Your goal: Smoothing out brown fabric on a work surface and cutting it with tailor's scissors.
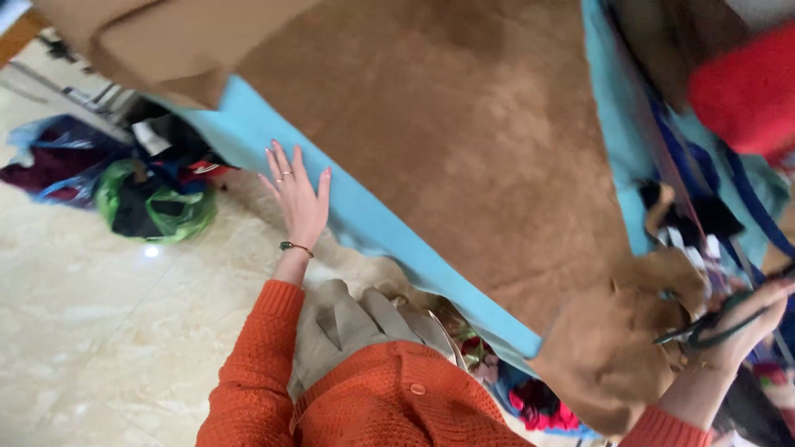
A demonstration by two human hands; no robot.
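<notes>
A large brown fuzzy cloth lies spread over a light blue table top. My left hand rests flat, fingers apart, on the blue edge of the table beside the cloth; it wears rings and a thin bracelet. My right hand is at the right edge of the view, closed around the dark green handles of a pair of scissors, next to a folded corner of the brown cloth. Both arms wear orange knit sleeves.
A green plastic bag and a blue bag of clothes sit on the pale tiled floor at left. A red knit item and mixed fabric scraps lie at the right. More colourful cloth lies under the table.
</notes>
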